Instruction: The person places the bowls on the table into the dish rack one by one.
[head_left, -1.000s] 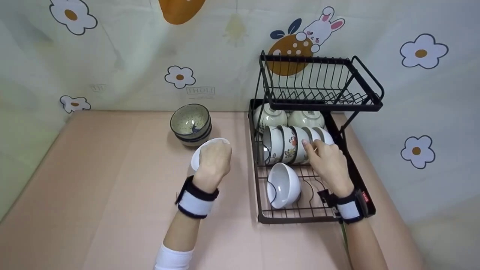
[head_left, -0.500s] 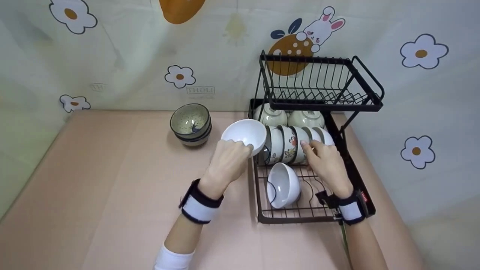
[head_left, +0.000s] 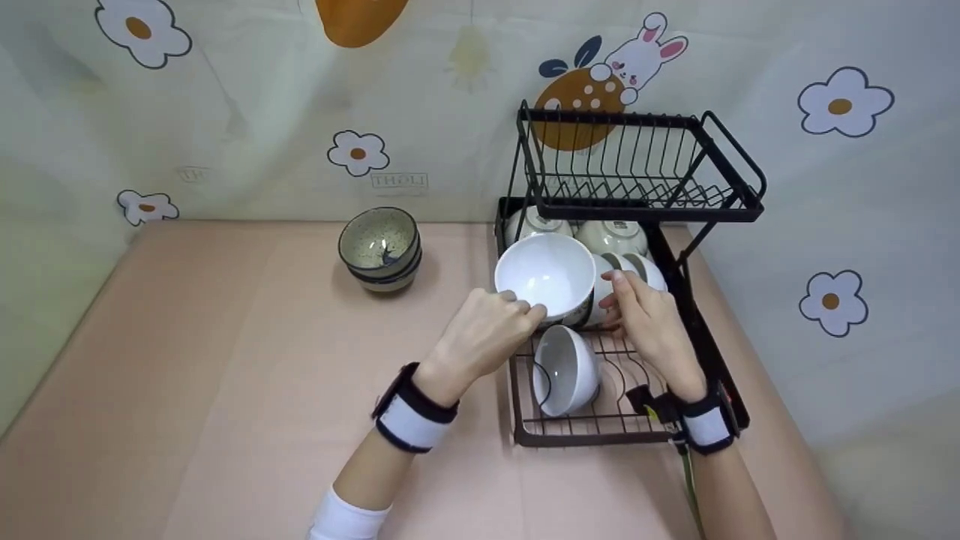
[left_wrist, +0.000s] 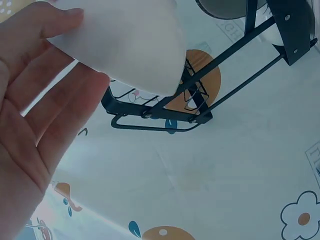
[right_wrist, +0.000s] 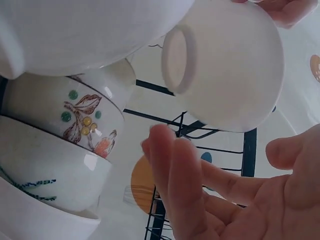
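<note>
In the head view my left hand (head_left: pixel 487 330) grips a white bowl (head_left: pixel 546 271) by its near rim, over the lower level of a black dish rack (head_left: pixel 600 439). The left wrist view shows the thumb and fingers on the side of this bowl (left_wrist: pixel 125 45). My right hand (head_left: pixel 651 319) is at the right of a row of bowls standing on edge. Its fingers (right_wrist: pixel 186 185) are slightly bent, with nothing held, below the lifted bowl (right_wrist: pixel 235 65) in the right wrist view. That lifted bowl hides part of the row, including a floral bowl (right_wrist: pixel 90 112).
Another white bowl (head_left: pixel 579 375) lies on its side at the rack's front. Two upside-down bowls (head_left: pixel 613 237) sit behind the row, under the raised upper basket (head_left: pixel 645 214). A stack of speckled dark-rimmed bowls (head_left: pixel 381 247) stands at the table's back left.
My left hand has carried the white bowl rightward from beside the speckled stack to over the rack. My right hand has stayed near the row, its fingers now spread more from the bowls.
</note>
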